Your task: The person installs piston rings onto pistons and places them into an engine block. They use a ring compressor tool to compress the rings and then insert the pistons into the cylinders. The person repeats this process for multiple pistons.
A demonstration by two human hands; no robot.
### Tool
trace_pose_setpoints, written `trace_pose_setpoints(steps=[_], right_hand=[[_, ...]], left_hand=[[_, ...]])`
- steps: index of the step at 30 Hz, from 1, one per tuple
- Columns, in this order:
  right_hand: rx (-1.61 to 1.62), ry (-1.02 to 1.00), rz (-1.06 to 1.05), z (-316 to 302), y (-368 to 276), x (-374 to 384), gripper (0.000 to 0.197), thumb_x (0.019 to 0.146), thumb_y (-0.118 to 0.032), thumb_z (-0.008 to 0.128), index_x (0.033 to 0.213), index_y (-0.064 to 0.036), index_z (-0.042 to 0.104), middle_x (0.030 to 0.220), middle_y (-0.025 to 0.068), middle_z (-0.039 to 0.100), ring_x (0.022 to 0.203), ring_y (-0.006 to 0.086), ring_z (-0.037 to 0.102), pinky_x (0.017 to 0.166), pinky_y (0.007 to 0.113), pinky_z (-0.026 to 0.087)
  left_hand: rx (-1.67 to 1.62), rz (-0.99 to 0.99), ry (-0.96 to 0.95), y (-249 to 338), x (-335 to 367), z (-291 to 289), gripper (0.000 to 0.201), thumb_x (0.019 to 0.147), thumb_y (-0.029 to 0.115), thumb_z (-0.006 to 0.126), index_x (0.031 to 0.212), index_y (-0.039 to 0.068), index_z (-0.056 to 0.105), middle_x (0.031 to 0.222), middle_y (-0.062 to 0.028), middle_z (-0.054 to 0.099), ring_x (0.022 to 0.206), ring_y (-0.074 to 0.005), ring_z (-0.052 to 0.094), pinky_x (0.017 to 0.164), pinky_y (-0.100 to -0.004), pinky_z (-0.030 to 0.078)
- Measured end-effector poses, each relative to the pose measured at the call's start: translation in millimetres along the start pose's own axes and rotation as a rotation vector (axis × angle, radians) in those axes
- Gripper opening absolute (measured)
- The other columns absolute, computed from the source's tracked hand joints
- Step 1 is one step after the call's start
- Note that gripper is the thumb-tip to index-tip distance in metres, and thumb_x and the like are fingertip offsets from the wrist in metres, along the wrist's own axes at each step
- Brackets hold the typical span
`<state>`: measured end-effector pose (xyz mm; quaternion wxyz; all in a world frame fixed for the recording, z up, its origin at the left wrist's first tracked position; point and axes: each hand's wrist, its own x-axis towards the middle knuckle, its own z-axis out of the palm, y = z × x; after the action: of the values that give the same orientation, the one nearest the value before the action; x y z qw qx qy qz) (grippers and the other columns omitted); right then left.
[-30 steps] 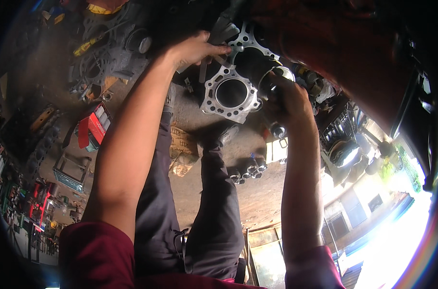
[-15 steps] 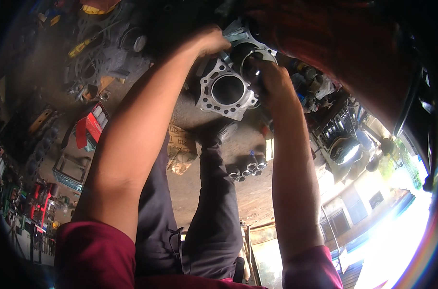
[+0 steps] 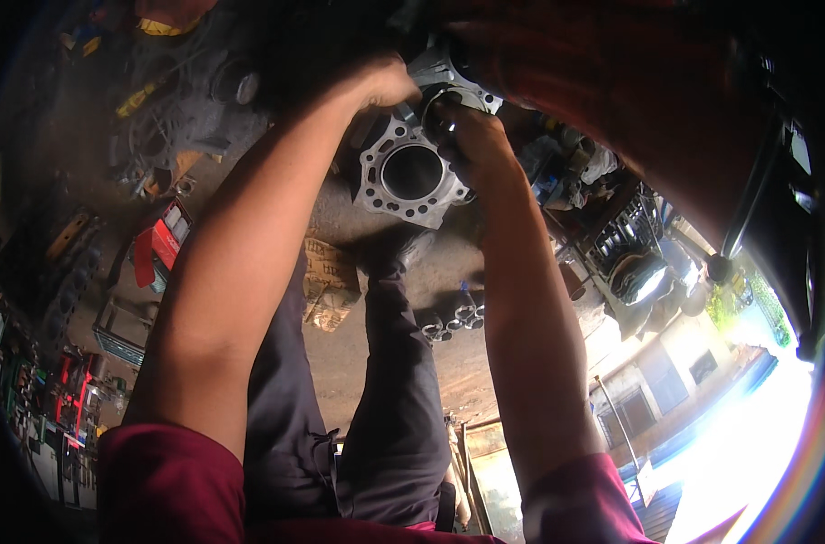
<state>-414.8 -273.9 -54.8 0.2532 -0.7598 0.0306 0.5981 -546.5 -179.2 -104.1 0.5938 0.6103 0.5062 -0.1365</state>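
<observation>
A grey metal engine block (image 3: 403, 208) with round cylinder bores and several small holes in its top face lies in front of me. My left hand (image 3: 390, 83) is closed at the block's left edge, by a grey flat metal piece (image 3: 403, 112); what lies inside the fingers is hidden. My right hand (image 3: 481, 140) reaches over a bore farther along the block, beside a bright curved rim (image 3: 467, 94). Its fingertips disappear into shadow there. Nearest me, a dark bore (image 3: 412, 172) is uncovered.
Several metal cylindrical parts (image 3: 462, 313) stand on the floor beyond my legs, near a brown cardboard piece (image 3: 329, 283). To the left are a red box (image 3: 163, 238) and a wire basket (image 3: 122, 328). Gaskets and parts lie upper left; a dark red surface (image 3: 603, 82) hangs at upper right.
The block and both hands have shifted slightly left in the picture, along with the surroundings. Both hands stay at the same places on the block.
</observation>
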Motion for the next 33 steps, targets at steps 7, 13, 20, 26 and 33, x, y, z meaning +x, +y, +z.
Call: trace_pose_setpoints(steps=[7, 13, 20, 26, 33], right_hand=[[-0.053, -0.007, -0.028, 3, 9, 22, 0.012, 0.094, -0.014, 0.062, 0.09, -0.0032, 0.067, 0.071, 0.0049, 0.061, 0.052, 0.0114, 0.05, 0.043, 0.026, 0.036], [-0.019, -0.014, -0.028, 5, 13, 32, 0.014, 0.093, -0.013, 0.06, 0.086, -0.0044, 0.067, 0.067, 0.004, 0.058, 0.051, 0.0114, 0.048, 0.045, 0.025, 0.035], [-0.004, -0.02, -0.042, 6, 19, 41, 0.014, 0.092, -0.016, 0.062, 0.085, -0.0047, 0.066, 0.067, 0.003, 0.057, 0.053, 0.0108, 0.048, 0.045, 0.025, 0.036], [-0.024, -0.016, -0.049, 7, 22, 56, 0.015, 0.09, -0.014, 0.066, 0.078, -0.0056, 0.066, 0.068, 0.0048, 0.061, 0.052, 0.0123, 0.052, 0.045, 0.029, 0.038], [-0.097, -0.179, 0.139, 12, 14, 89, 0.009, 0.095, -0.012, 0.057, 0.087, -0.0106, 0.062, 0.072, -0.0005, 0.055, 0.049, 0.0083, 0.043, 0.04, 0.022, 0.033]], left_hand=[[-0.091, 0.016, -0.039, -8, 5, 2, 0.023, 0.071, 0.023, 0.072, 0.076, 0.002, 0.065, 0.06, -0.0056, 0.061, 0.049, -0.0138, 0.054, 0.044, -0.0319, 0.039], [-0.049, 0.003, -0.05, -3, 3, -1, 0.021, 0.073, 0.024, 0.07, 0.074, 0.004, 0.063, 0.057, -0.0051, 0.058, 0.046, -0.0132, 0.053, 0.042, -0.0322, 0.038], [-0.025, 0.009, -0.064, -4, 5, -1, 0.023, 0.076, 0.026, 0.067, 0.075, 0.004, 0.061, 0.056, -0.0046, 0.057, 0.045, -0.0127, 0.053, 0.04, -0.0307, 0.036], [-0.013, -0.015, -0.039, -2, 2, 2, 0.024, 0.076, 0.027, 0.068, 0.074, 0.004, 0.061, 0.054, -0.0036, 0.056, 0.044, -0.0118, 0.052, 0.039, -0.0306, 0.036], [0.0, 0.023, 0.021, -1, -5, 0, 0.034, 0.075, 0.03, 0.072, 0.092, 0.001, 0.063, 0.058, -0.0053, 0.057, 0.046, -0.0123, 0.053, 0.042, -0.0283, 0.038]])
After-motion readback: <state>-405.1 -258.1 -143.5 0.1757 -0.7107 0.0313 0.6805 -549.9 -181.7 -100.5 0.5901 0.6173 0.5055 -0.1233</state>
